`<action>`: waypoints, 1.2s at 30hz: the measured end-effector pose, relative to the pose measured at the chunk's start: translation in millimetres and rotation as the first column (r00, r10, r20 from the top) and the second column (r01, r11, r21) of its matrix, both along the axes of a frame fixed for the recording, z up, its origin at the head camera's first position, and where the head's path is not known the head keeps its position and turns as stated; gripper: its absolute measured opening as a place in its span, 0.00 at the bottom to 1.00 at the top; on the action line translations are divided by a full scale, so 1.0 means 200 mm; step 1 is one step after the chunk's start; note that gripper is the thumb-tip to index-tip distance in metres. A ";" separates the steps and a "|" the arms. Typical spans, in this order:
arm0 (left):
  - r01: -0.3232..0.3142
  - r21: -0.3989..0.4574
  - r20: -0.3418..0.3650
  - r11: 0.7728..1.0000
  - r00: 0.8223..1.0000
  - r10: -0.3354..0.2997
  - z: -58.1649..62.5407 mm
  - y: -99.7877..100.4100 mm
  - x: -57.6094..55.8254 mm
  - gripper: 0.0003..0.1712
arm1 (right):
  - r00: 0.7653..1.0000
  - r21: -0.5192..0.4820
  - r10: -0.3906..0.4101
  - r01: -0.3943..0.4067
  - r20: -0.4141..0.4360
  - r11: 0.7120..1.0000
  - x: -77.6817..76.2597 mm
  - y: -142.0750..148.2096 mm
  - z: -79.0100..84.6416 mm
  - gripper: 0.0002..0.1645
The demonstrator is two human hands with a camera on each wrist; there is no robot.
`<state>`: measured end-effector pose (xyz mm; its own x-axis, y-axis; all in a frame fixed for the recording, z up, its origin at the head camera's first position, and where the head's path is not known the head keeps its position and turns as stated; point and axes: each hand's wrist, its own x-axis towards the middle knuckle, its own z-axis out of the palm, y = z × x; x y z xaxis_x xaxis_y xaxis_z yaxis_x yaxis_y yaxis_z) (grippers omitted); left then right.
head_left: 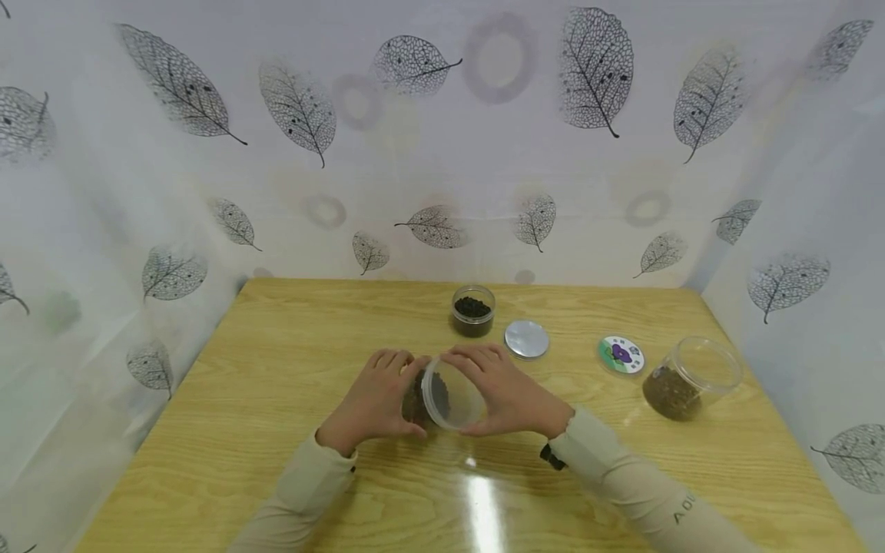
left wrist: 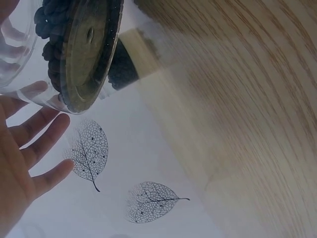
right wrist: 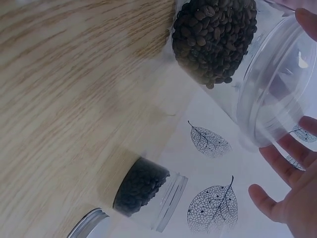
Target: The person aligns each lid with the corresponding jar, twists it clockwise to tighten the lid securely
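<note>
A clear jar of dark coffee beans (right wrist: 215, 37) is between the two hands, tilted with its mouth end toward the right. The left hand (head_left: 376, 399) grips it around its lower part, fingers on the far side and thumb on the near side. At its mouth is a clear lid (head_left: 463, 395) with a ridged rim, held by the right hand (head_left: 508, 392) between fingers above and thumb below. In the left wrist view, the round base of the jar (left wrist: 86, 54) shows from below, with beans behind it. Whether the lid is tight on the jar cannot be seen.
A smaller clear jar (head_left: 473, 322) with dark contents stands at the back, a silver lid (head_left: 527, 339) beside it. Further right lie a round lid with a purple flower (head_left: 621, 355) and a clear jar of brown bits (head_left: 674, 395). Leaf-printed curtains surround the wooden table (head_left: 290, 322).
</note>
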<state>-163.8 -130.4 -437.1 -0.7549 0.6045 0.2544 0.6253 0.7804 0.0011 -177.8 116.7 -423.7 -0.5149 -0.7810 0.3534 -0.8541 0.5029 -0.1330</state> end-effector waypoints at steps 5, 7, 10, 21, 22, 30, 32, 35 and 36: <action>-0.013 -0.011 -0.005 1.000 1.000 0.013 0.00 0.01 0.01 0.63 | 0.999 -0.016 -0.034 0.034 0.042 0.999 0.01 -0.01 0.00 0.63; -0.016 -0.009 -0.003 1.000 1.000 0.016 0.00 0.01 0.01 0.63 | 0.997 -0.027 -0.047 0.049 0.062 0.998 0.02 -0.01 -0.01 0.63; -0.021 -0.008 -0.004 1.000 1.000 0.021 0.00 0.01 0.01 0.64 | 0.995 -0.040 -0.064 0.067 0.072 0.997 0.02 -0.01 -0.01 0.63; -0.029 -0.009 0.011 1.000 1.000 0.029 -0.01 0.02 0.01 0.64 | 0.992 -0.060 -0.104 0.108 0.067 0.992 0.04 -0.01 -0.02 0.63; -0.030 -0.011 0.011 0.999 0.999 0.030 -0.01 0.02 0.01 0.64 | 0.991 -0.059 -0.109 0.113 0.075 0.992 0.04 -0.01 -0.02 0.63; -0.030 -0.005 -0.021 1.000 0.999 0.030 0.00 0.03 0.02 0.64 | 0.982 -0.050 -0.143 0.150 0.128 0.987 0.05 -0.01 -0.02 0.62; -0.032 -0.014 -0.030 0.999 0.999 0.032 0.00 0.03 0.02 0.65 | 0.980 -0.050 -0.148 0.155 0.133 0.987 0.05 -0.01 -0.03 0.62; -0.038 -0.024 -0.033 0.999 0.999 0.037 0.00 0.03 0.02 0.66 | 0.978 -0.046 -0.152 0.160 0.143 0.986 0.05 -0.01 -0.03 0.62; -0.040 -0.024 -0.032 0.999 0.999 0.039 0.00 0.03 0.02 0.67 | 0.977 -0.043 -0.153 0.161 0.146 0.986 0.05 -0.01 -0.03 0.63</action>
<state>-160.1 -123.8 -437.0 -0.7705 0.5804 0.2636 0.5932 0.8042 -0.0371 -167.3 115.3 -429.3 -0.6776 -0.6678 0.3080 -0.7354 0.6181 -0.2777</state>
